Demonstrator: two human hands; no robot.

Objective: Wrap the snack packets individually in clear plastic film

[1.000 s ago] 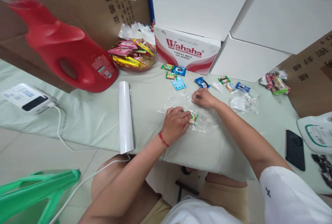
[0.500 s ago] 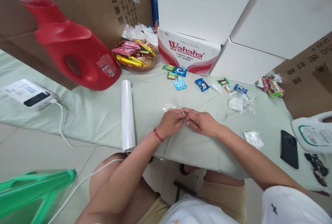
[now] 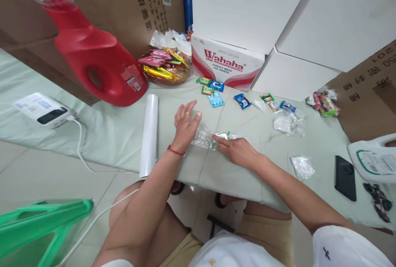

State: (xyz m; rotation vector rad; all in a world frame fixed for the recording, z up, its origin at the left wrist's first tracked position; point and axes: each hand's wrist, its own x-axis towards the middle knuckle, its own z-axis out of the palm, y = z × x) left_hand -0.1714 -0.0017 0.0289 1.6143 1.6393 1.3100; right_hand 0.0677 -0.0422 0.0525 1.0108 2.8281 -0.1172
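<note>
My left hand (image 3: 185, 126) is raised over the table with its fingers spread and holds nothing. A ring and a red bracelet show on it. Close to its thumb lies crumpled clear plastic wrap (image 3: 202, 135). My right hand (image 3: 237, 150) is closed on a small clear packet with green edges (image 3: 221, 136), low at the table. Its index finger stretches across the packet, while the other fingers curl under and partly hide it. Beyond the hands lie several wrapped snacks, among them a light-blue packet (image 3: 216, 100) and a dark-blue packet (image 3: 242, 101).
A white roll (image 3: 149, 137) lies left of my hands. Behind it stand a red jug (image 3: 105, 67) and a bowl of snacks (image 3: 165, 78). White boxes, with a Wahaha box (image 3: 227, 62), line the back. At right are clear plastic (image 3: 302, 167) and a black phone (image 3: 345, 178).
My hands were together at the packet. The left hand has let go, moved left and up, and spread its fingers; the right stays by the packet, which now shows more.
</note>
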